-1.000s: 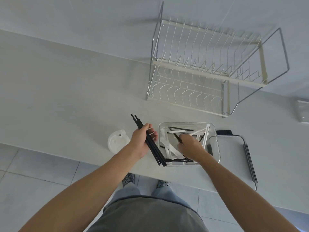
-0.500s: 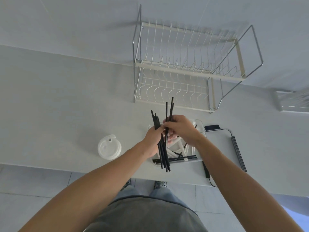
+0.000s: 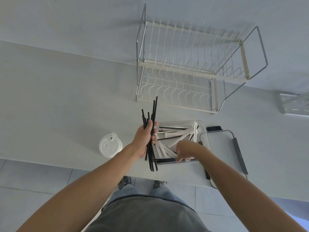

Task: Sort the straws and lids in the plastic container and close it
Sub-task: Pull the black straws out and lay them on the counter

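Head view: the right hand (image 3: 184, 152) reaches down into the near end of the clear container (image 3: 206, 131), and its fingers (image 3: 179, 159) curl out of sight among the contents, so whether they pinch anything cannot be told. The hand also hides the container's near right corner. The left hand (image 3: 145, 139) has its fingers pressed around a bundle of black straws (image 3: 151, 148), held nearly upright just at the container's left edge, the ends sticking out above and below the fist. Inside the container lie white straws (image 3: 180, 133) crossed loosely with a few more black ones; their count is hard to make out.

No writing or labels can be read anywhere.

A white cup lid (image 3: 110, 145) lies flat on the worktop (image 3: 58, 106), left of the left hand and apart from it. Right of the container lies a clear flat lid (image 3: 222, 148) with dark clips along its right side, and a dark phone (image 3: 214, 128) peeks out beyond its far edge. A wire dish rack (image 3: 189, 72) stands further back. A blurred clear object at the right border is cut off.
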